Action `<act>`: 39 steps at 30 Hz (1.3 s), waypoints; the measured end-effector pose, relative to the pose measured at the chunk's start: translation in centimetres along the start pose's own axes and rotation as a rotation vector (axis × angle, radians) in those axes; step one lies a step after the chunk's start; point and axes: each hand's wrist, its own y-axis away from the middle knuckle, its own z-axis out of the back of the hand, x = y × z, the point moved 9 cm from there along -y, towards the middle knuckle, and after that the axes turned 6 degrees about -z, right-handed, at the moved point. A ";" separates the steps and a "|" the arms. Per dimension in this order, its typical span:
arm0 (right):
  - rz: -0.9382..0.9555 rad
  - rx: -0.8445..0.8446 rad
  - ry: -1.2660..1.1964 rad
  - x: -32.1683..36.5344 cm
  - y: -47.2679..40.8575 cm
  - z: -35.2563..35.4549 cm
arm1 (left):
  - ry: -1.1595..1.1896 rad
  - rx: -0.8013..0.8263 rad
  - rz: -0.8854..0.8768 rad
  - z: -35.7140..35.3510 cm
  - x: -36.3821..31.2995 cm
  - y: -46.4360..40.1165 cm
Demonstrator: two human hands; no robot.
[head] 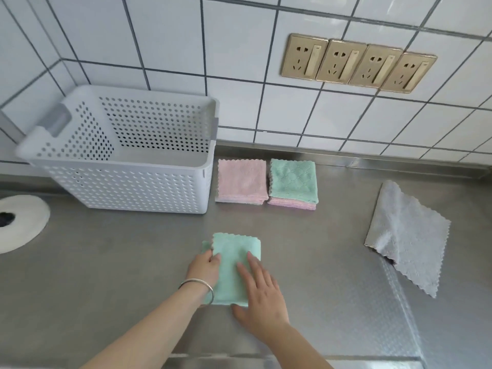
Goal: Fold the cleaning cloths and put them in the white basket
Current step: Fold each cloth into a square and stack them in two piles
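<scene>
1. The green cloth [232,267], already folded narrow, lay on the steel tabletop [106,275] near its front edge, straight ahead of the person.
2. The left hand [205,269] sat at the cloth's left edge, fingers curled onto the fabric there; whether they truly pinched it, I could not tell.
3. The right hand [262,291] lay flat on the cloth, fingers straight and spread, pressing it down.
4. Open steel ran left of the hands toward the round white disc [18,222] at the left edge, and right toward the grey cloth [407,235].
5. That grey cloth lay unfolded, one corner turned over, well apart from the hands.
6. The white basket [127,187] stood at the back left against the tiled wall [239,49], nothing visible inside.
7. Just beside it: two folded stacks, side by side, a pink-topped stack [241,181] and a green-topped stack [292,181] over pink layers.
8. Count: one basket, two stacks, one green cloth in hand, one loose grey cloth, four gold sockets [358,62] on the wall.
</scene>
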 end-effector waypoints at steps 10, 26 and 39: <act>-0.037 0.214 0.151 0.2 0.0 -4.7 | -0.069 -0.147 0.031 2.0 3.2 -0.1; -0.046 0.175 0.149 -1.4 0.2 -5.7 | -0.329 -0.310 0.056 2.6 4.2 0.4; -0.731 0.335 -0.350 -5.9 -1.6 -3.4 | -0.219 -0.287 0.051 1.0 3.6 1.8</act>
